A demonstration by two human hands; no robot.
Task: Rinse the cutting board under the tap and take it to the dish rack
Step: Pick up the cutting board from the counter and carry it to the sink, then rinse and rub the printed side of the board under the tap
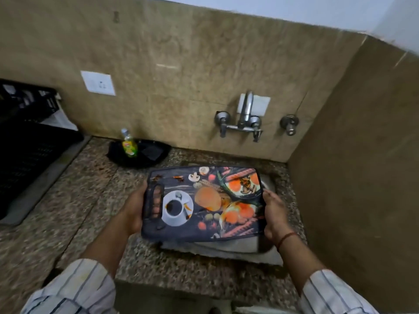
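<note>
Both hands, left [133, 209] and right [273, 214], hold cutting board [204, 205] flat over sink [267, 247].

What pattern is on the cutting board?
Head view: the cutting board has a dark food print with a coffee cup.

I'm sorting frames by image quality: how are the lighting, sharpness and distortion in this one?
Head view: dim, warm light; the dish rack at far left is nearly black, detail lost. The cutting board print reads clearly between the left hand and right hand; the tap is slightly soft. Wide-angle bending curves the wall edges.
</note>
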